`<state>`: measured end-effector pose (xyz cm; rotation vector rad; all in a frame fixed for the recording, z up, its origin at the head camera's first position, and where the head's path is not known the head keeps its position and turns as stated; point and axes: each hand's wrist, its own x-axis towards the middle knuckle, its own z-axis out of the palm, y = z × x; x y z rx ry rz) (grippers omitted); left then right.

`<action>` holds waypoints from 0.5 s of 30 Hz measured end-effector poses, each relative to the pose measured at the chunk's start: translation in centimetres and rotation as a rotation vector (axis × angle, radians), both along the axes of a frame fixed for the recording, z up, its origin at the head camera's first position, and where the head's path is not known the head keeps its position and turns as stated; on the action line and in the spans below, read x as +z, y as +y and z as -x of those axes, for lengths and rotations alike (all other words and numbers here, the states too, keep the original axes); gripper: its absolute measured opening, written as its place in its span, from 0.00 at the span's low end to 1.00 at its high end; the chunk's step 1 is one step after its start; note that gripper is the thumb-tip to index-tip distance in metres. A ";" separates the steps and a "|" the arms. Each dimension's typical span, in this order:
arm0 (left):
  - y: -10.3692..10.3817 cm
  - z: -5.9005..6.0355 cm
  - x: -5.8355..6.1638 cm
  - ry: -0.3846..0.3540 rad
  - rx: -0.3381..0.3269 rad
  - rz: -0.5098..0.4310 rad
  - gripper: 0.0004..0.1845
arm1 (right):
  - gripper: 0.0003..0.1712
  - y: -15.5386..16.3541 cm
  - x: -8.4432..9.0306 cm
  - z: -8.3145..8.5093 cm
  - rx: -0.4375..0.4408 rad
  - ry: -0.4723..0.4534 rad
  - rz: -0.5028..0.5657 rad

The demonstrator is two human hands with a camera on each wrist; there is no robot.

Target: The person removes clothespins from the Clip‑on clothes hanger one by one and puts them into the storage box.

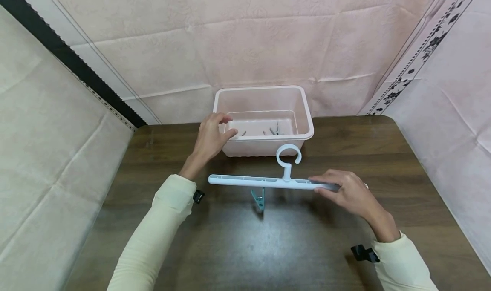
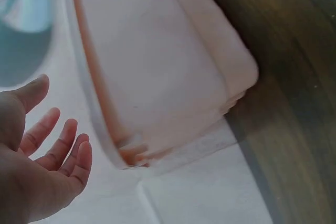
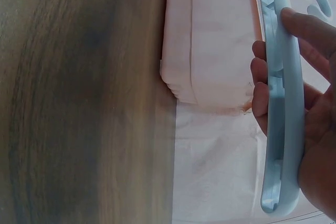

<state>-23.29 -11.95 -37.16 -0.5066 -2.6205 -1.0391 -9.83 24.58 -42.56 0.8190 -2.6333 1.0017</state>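
Note:
A light blue clothes hanger (image 1: 245, 181) with an open hook is held level above the table. My right hand (image 1: 350, 191) grips its right end, thumb on one side and fingers on the other; the right wrist view shows this hold on the hanger (image 3: 291, 108). Below the bar, left of the hook, is a teal clothespin (image 1: 259, 200) that appears to hang from it. My left hand (image 1: 212, 133) is at the near left rim of a pale pink plastic bin (image 1: 264, 148). Its fingers are loosely bent with nothing between them, as the left hand (image 2: 47, 161) also shows in the left wrist view.
Several small clothespins (image 1: 277, 130) lie on the floor of the bin, which stands at the back of the brown wooden table (image 1: 383, 154). Light patterned cloth (image 1: 268, 48) hangs behind the table and along both sides.

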 end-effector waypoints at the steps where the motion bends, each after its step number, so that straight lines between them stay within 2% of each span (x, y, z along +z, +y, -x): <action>1: 0.0 -0.2 0.2 0.003 -0.009 0.001 0.18 | 0.19 0.0 0.0 0.0 0.002 -0.001 0.002; 8: 1.1 -1.8 2.3 0.085 -0.088 -0.007 0.21 | 0.19 -0.4 -0.1 0.1 0.013 0.007 0.008; 15: 2.0 -3.0 3.4 0.097 -0.109 0.000 0.22 | 0.19 -0.9 0.0 -0.1 0.017 -0.001 0.012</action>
